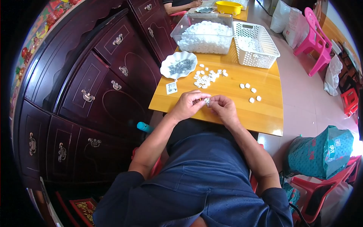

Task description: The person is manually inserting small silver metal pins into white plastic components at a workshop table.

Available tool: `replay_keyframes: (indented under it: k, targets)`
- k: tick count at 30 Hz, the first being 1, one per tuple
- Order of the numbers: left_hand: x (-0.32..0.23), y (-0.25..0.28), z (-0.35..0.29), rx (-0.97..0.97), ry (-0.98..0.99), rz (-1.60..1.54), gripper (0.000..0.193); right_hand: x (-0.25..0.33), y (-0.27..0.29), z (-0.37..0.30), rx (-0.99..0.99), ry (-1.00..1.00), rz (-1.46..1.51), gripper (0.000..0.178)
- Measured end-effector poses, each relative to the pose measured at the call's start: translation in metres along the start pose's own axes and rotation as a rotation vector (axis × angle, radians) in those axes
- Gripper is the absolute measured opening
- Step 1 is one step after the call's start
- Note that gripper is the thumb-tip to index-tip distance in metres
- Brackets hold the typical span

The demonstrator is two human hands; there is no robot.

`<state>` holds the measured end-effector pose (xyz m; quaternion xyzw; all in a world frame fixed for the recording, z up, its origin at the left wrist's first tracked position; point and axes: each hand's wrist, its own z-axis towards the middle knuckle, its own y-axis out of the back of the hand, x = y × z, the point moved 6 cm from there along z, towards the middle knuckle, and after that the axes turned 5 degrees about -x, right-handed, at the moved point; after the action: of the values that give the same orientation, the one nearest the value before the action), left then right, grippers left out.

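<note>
Close to the table's near edge, my left hand [187,104] and my right hand [224,108] meet, fingertips pinched together on a small white plastic piece [207,100] with dark spots. Its exact kind is too small to tell. Just beyond my hands lies a loose cluster of similar small white pieces [204,80]. Several plain white rounded pieces [247,86] are spread out to the right of it. At the left stands a white scalloped dish [165,70] holding small dark grey parts [181,66]. A small white printed card [171,88] lies in front of the dish.
A clear plastic bin [206,50] heaped with white pieces and a white perforated basket [261,60] stand at the table's far end. Dark wooden cabinets [87,125] line the left. On the right are a pink chair [315,41] and a teal bag [314,153]. Another person's arm [179,7] shows beyond.
</note>
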<state>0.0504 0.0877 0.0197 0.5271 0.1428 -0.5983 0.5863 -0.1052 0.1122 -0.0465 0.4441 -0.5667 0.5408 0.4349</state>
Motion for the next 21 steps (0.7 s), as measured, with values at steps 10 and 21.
replay_keyframes:
  k: [10,21]
  targets:
    - [0.000,0.000,-0.001,0.015,0.009,-0.044,0.024,-0.001,0.000,0.001,-0.006,0.006,0.022,0.016]
    - [-0.011,-0.002,0.002,0.053,-0.028,0.014,0.024,-0.006,0.001,0.004,0.039,-0.011,0.014,0.014]
